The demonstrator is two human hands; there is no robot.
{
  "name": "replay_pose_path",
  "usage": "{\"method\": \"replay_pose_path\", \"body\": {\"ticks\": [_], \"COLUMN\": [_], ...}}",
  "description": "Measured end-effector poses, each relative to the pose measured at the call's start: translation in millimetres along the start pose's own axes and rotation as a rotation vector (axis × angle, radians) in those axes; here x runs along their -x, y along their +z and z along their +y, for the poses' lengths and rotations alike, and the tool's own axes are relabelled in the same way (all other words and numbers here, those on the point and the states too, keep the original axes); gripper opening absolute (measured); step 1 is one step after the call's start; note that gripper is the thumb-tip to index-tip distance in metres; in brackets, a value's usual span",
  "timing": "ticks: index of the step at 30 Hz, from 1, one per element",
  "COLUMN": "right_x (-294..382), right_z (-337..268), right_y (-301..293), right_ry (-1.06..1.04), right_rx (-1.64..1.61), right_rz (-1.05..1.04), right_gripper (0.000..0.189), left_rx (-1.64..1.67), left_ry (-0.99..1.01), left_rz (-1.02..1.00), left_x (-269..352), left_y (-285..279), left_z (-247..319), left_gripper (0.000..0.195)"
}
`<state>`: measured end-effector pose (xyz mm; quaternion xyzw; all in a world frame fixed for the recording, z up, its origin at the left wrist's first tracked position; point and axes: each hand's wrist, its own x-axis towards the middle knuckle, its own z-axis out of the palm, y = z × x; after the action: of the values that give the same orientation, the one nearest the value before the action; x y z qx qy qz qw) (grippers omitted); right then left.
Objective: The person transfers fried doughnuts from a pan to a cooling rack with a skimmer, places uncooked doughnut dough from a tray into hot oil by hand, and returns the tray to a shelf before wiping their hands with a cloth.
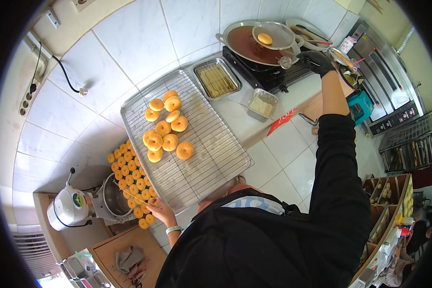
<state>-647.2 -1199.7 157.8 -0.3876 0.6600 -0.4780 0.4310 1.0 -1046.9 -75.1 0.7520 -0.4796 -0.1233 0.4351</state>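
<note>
My right hand (316,62), in a black glove, grips the handle of a round mesh skimmer (279,30). One golden ring doughnut (265,39) lies on the mesh, above a wide pan of dark oil (241,41). A dial thermometer (285,62) sits at the pan's near rim, close to the glove. My bare left hand (162,213) pinches a thin wooden stick (133,194) beside the near left corner of a tray with a wire rack (212,158). Several doughnuts (162,127) rest on that rack, some leaning on one another.
Under the pan stands a black gas stove (252,70). A metal tray with a small rack (216,79) and a tub of pale powder (262,104) are nearby. Many doughnuts (129,172) fill a lower surface at left, by a mixer (66,208). An oven (388,75) stands right.
</note>
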Motion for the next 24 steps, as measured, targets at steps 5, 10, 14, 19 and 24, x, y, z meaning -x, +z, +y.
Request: {"method": "replay_pose_path", "body": {"ticks": [5, 10, 14, 19, 24], "right_x": [12, -25, -12, 32, 11], "right_z": [-17, 15, -4, -60, -29], "right_y": [23, -13, 9, 52, 44], "right_ry": [-0.060, -0.169, -0.184, -0.099, 0.108], "right_rx": [0.083, 0.006, 0.022, -0.175, -0.147], "right_rz": [0.120, -0.118, -0.083, -0.077, -0.005], "right_gripper": [0.009, 0.008, 0.009, 0.007, 0.007], "left_rx": [0.013, 0.028, 0.017, -0.006, 0.032], "left_ry": [0.085, 0.097, 0.073, 0.094, 0.014], "left_rz": [0.050, 0.049, 0.037, 0.062, 0.036], "left_x": [-1, -6, -6, -5, -4], "left_y": [2, 5, 2, -2, -1], "left_z": [-11, -4, 3, -9, 6], "left_gripper": [0.020, 0.021, 0.020, 0.020, 0.019]}}
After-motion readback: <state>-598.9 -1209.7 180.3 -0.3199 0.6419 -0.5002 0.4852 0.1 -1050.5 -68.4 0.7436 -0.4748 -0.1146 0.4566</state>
